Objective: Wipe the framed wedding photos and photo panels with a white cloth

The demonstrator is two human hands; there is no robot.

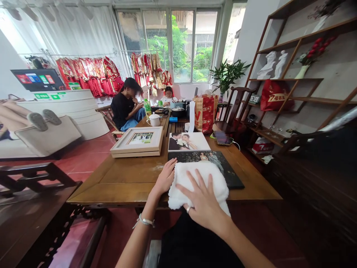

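A fluffy white towel [195, 178] lies on a dark photo album [223, 165] at the near edge of the wooden table [125, 178]. My right hand [202, 199] rests flat on the towel, fingers spread. My left hand [166, 175] lies on the table at the towel's left edge, fingers stretched along the album's corner. A second album with a wedding photo [187, 141] sits just behind. Stacked framed pictures [138, 140] stand to the left of it.
A phone on a cable [223, 138], a white teapot [154, 120], a red gift bag [205, 112] and pots crowd the far table. Two people sit at the far end. A dark wooden chair [33, 178] is at my left, shelves [292, 89] at my right.
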